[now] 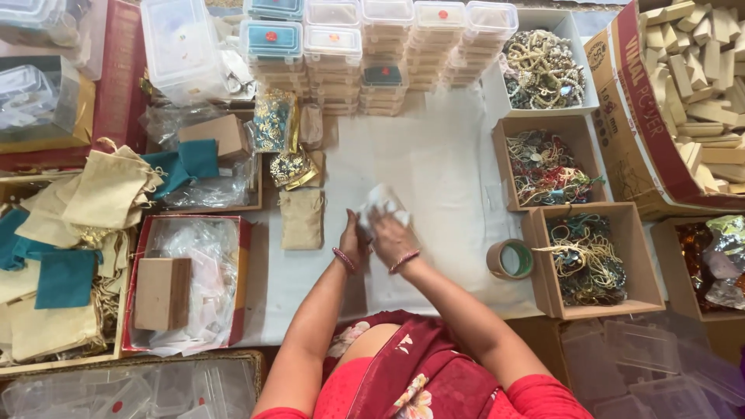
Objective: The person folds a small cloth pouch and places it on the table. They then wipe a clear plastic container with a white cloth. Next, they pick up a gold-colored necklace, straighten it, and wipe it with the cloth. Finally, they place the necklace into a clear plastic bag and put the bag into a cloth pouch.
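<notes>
Fingers: both sets are closed together on a small white wad — tissue or thin plastic, too crumpled to tell which — held just above the white cloth at the middle of the table.
Left hand: it grips the wad's near edge from the left, palm turned inward, a pink bangle on the wrist.
Right hand: it lies over the wad from the right, touching the left hand, with a matching bangle on the wrist.
Arms: both reach forward from the body and converge, elbows out and wrists almost touching — a close, two-handed hold.
Progress: judging from the layout, the work is under way, not near its end. Stacks of lidded clear boxes stand filled at the far edge, yet three open cardboard boxes on the right remain heaped with beaded jewellery, and whatever the wad holds is hidden.
Nearby left: a beige drawstring pouch lies just beside the left hand, with packets of gold ornaments beyond it and more beige and teal pouches piled at the far left.
Nearby right: a roll of brown tape sits near the right forearm, against the nearest jewellery box.
Far right: a carton of small wooden blocks.
</notes>
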